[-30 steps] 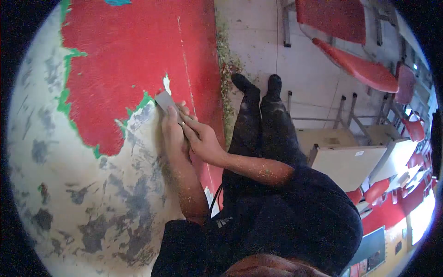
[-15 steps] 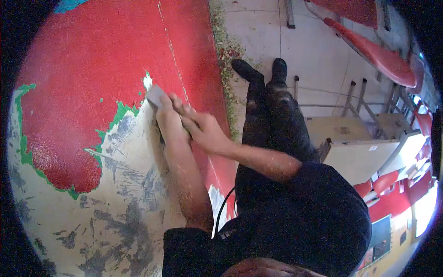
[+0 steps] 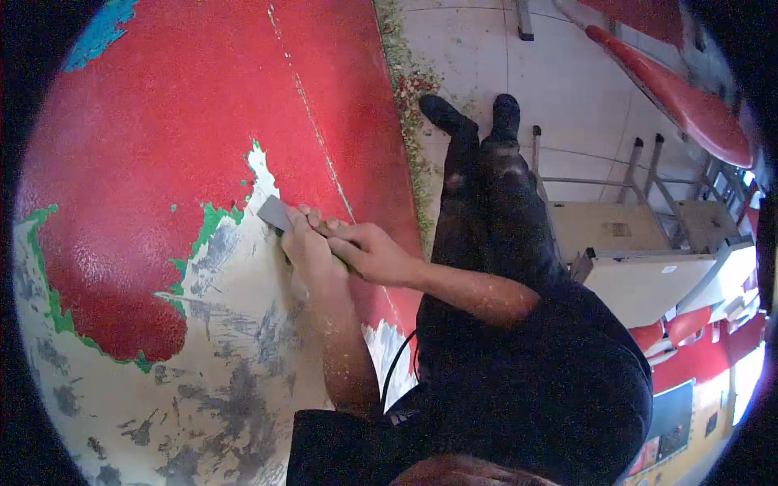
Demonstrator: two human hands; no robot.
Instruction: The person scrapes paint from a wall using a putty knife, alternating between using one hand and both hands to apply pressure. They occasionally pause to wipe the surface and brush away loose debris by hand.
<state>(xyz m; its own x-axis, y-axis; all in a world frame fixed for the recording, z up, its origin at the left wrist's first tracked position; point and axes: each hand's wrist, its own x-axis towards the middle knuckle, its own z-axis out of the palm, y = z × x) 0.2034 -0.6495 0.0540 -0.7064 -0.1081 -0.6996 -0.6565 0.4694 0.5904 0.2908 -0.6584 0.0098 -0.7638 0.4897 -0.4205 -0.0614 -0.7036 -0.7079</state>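
Note:
A scraper with a flat grey blade (image 3: 274,213) lies against the painted wall (image 3: 203,105). My left hand (image 3: 306,249) is closed around it just behind the blade. Behind that, my right hand (image 3: 371,253) is wrapped round the handle, most of which the fingers hide. The blade's edge is by a narrow pale strip (image 3: 261,172) bared in the red paint. Green paint (image 3: 212,223) fringes the red along the ragged border. Below it spreads a bared off-white surface (image 3: 235,324) with grey patches.
Paint flakes (image 3: 417,89) litter the floor along the wall's foot. My legs (image 3: 478,194) stretch out beside it. To the right are upturned desks (image 3: 604,227) with metal legs and a red chair seat (image 3: 673,89). A blue patch (image 3: 101,36) marks the wall's upper left.
The blade has drawn back from the tip of the pale strip, which now shows longer and wider. Both hands have shifted down in view with it, and the whole view has shifted slightly.

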